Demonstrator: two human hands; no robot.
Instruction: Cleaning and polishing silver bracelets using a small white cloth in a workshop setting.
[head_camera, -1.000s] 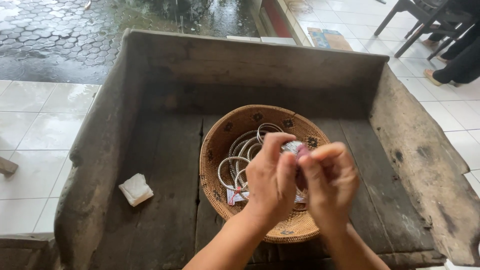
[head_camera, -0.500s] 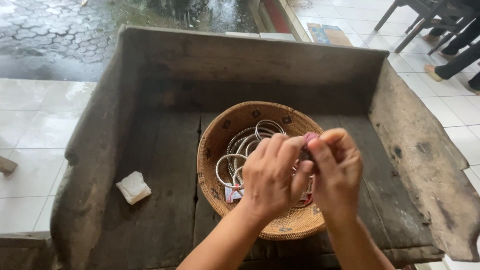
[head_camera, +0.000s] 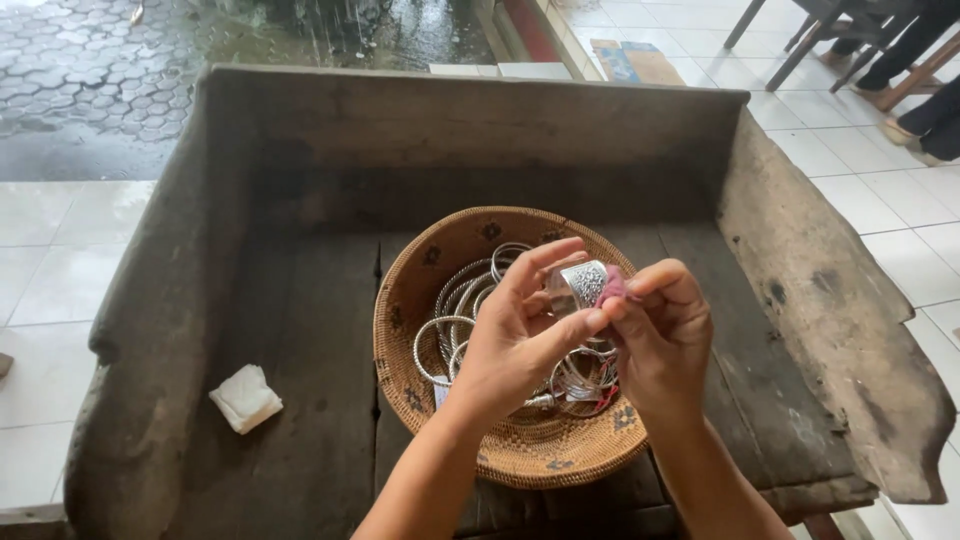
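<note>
Fingers (head_camera: 560, 262) of the left hand (head_camera: 515, 335) curl closed around a silver cuff (head_camera: 580, 284), held above the basket; the right hand (head_camera: 665, 340) pinches a pink cloth (head_camera: 614, 288) against its side. Below them spreads a wooden trough (head_camera: 300, 330), dark and worn. A round woven basket (head_camera: 420, 300) sits inside it, holding thin silver bangles (head_camera: 465, 305). A folded white cloth (head_camera: 245, 398) lies well apart, to the left.

Silver cuff (head_camera: 583, 283) between both hands
</note>
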